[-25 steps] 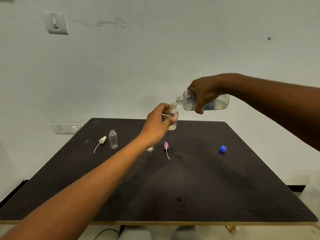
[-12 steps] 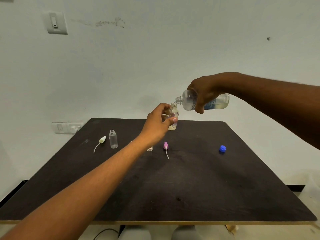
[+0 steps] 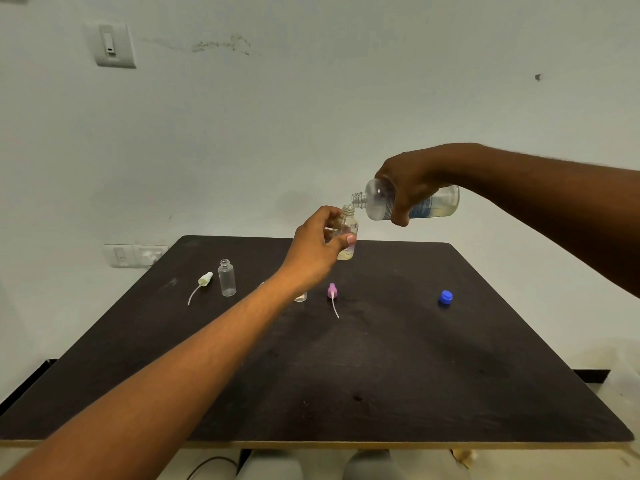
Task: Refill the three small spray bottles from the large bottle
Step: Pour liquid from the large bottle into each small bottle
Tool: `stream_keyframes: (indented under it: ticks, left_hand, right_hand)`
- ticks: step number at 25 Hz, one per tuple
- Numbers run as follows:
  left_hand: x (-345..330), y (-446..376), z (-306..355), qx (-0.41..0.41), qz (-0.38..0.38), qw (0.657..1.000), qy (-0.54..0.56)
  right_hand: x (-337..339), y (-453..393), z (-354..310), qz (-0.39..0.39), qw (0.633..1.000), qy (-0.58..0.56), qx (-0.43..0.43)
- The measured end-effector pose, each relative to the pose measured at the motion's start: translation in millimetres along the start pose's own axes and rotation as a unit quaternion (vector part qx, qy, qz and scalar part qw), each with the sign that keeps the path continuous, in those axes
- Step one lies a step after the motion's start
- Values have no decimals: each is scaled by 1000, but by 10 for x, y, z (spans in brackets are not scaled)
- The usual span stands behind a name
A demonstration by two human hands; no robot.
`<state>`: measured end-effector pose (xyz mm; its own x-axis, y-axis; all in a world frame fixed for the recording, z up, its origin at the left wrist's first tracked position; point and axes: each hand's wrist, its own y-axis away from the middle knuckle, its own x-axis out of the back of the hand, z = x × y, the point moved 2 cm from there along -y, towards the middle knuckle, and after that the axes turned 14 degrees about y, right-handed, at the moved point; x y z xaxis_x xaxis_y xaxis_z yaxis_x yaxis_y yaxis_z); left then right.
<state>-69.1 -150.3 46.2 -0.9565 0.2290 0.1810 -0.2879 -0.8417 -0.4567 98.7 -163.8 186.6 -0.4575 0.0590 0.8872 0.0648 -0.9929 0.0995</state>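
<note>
My right hand (image 3: 410,187) grips the large clear bottle (image 3: 438,204), tipped almost level with its open neck over a small spray bottle (image 3: 349,233). That small bottle is held upright above the dark table (image 3: 381,375) by my left hand (image 3: 317,249). A second small bottle (image 3: 227,277), uncapped and clear, stands at the back left. A third small bottle (image 3: 300,297) is mostly hidden behind my left wrist. A white spray top (image 3: 204,280) with its tube lies left of the second bottle. A purple spray top (image 3: 332,292) lies near the middle.
The large bottle's blue cap (image 3: 445,297) lies on the right part of the table. A pale wall stands right behind the table's far edge, with a socket plate (image 3: 136,255) at table height on the left.
</note>
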Motion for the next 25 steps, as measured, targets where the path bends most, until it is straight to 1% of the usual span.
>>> stream_keyframes:
  ticks: [12,16,18,20,25]
  left_hand:
    - [-26,23,-29,4,-1,1000,6]
    - [-45,15,-45,2,-1,1000,7]
    - [-50,12,-38,-1,2,1000,4]
    - [-56,10,-24,-3,6,1000,9]
    - [-85,-11,3,-9,11,1000,20]
  right_hand:
    - [-59,-27,25,1,1000,1,2]
    - [-108,-43,45,1,1000,-25,2]
    - [-154,-44,58,2,998,-56,2]
    - [-231,-44,82,10,994,-113,2]
    - [-558,-39,93,33,963,-267,8]
